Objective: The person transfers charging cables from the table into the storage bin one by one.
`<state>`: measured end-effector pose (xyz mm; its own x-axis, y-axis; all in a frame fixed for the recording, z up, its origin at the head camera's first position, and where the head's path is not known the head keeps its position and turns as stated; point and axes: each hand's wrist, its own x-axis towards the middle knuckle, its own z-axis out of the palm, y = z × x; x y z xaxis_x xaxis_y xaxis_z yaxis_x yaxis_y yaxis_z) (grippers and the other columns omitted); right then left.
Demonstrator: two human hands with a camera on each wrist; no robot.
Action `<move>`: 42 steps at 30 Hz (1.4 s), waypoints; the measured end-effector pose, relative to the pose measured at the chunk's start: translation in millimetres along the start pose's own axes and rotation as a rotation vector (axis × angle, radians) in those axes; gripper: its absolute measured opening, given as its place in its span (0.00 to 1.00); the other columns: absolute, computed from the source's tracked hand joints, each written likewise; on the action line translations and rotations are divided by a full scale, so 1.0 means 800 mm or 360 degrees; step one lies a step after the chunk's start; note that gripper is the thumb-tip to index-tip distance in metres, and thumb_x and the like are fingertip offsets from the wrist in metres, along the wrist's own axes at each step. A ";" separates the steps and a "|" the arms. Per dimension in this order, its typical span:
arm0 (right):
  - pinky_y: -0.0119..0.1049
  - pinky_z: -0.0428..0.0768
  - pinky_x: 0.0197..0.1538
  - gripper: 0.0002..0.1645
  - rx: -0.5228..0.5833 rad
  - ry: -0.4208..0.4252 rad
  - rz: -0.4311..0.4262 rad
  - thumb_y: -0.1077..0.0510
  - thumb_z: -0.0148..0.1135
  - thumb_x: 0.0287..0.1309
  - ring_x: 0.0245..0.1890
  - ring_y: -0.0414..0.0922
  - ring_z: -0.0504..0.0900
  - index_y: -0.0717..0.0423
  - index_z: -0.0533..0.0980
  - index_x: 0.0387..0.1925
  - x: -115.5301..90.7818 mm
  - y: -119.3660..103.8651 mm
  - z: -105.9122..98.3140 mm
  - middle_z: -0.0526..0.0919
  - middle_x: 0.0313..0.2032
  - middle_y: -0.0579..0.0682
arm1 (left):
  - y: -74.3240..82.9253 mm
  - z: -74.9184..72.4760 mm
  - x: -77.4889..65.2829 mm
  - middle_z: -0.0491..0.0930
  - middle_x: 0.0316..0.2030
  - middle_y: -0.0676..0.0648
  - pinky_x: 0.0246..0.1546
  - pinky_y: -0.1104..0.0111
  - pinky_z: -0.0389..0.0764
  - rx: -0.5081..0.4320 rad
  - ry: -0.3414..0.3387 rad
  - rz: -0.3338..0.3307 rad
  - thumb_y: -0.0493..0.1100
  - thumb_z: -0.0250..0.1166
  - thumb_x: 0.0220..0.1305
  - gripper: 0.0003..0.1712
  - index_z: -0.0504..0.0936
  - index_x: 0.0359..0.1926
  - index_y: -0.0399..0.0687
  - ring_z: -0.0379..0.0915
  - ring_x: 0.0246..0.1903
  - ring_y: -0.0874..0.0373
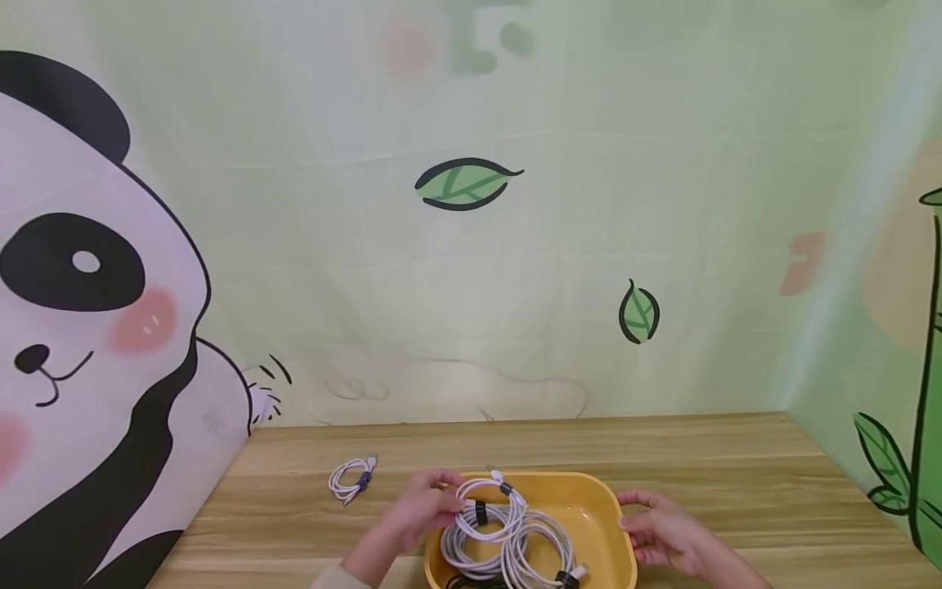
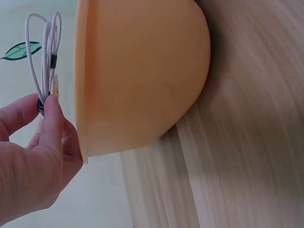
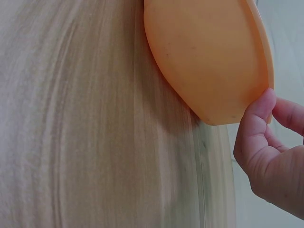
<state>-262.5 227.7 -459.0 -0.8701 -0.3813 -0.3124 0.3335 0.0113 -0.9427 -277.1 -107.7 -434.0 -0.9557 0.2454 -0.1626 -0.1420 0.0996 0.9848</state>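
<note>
Thumb and fingers of my left hand [image 1: 423, 509] pinch a coiled white cable [image 2: 46, 57] with dark ties, held up at the left side of a yellow plastic bin [image 1: 620, 523]. My right hand [image 1: 668, 536] grips the bin's right rim between thumb and fingers, as the right wrist view shows. Inside the bin lie a thick grey cable coil [image 1: 450, 550] with a black strap and a white cable coil [image 1: 565, 540] with a black tie. Part of a black cable [image 1: 474, 582] shows at the bottom edge of the head view.
On the wooden table [image 1: 662, 450], left of the bin, lies a small white cable [image 1: 364, 481] with a blue-purple tie. Behind the table hangs a pale green backdrop [image 1: 545, 286] with leaves and a panda.
</note>
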 end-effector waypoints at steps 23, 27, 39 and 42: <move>0.25 0.76 0.22 0.36 0.0004 0.0010 0.0006 0.62 0.55 0.51 0.19 0.35 0.74 0.70 0.51 0.58 -0.001 0.000 0.001 0.77 0.21 0.45 | -0.004 0.032 0.002 0.73 0.23 0.46 0.23 0.74 0.77 -0.0043 0.0054 -0.0038 0.26 0.56 0.48 0.16 0.69 0.42 0.28 0.71 0.21 0.62; 0.25 0.76 0.22 0.36 0.0013 0.0006 0.0017 0.63 0.55 0.51 0.19 0.35 0.75 0.69 0.51 0.58 0.000 0.000 0.000 0.77 0.21 0.45 | -0.006 0.036 0.003 0.72 0.23 0.48 0.21 0.77 0.75 -0.0059 0.0062 -0.0079 0.26 0.56 0.48 0.16 0.69 0.42 0.29 0.70 0.19 0.63; 0.24 0.76 0.22 0.34 0.0027 0.0004 0.0029 0.63 0.55 0.51 0.19 0.35 0.74 0.68 0.52 0.57 -0.001 -0.001 0.000 0.76 0.21 0.44 | -0.014 0.046 0.002 0.70 0.22 0.50 0.24 0.74 0.77 -0.0154 0.0032 -0.0111 0.26 0.54 0.47 0.15 0.67 0.40 0.32 0.68 0.21 0.63; 0.24 0.76 0.22 0.34 0.0026 0.0000 0.0029 0.63 0.54 0.52 0.19 0.35 0.74 0.68 0.51 0.57 -0.001 -0.001 0.000 0.76 0.21 0.44 | -0.014 0.048 0.001 0.71 0.22 0.49 0.26 0.73 0.78 -0.0171 0.0029 -0.0127 0.26 0.54 0.47 0.15 0.67 0.40 0.32 0.69 0.21 0.63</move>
<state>-261.8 228.0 -457.5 -0.8637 -0.3813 -0.3295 0.3553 0.0030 -0.9348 -266.1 -71.6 -447.7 -0.9445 0.2234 -0.2408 -0.2439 0.0140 0.9697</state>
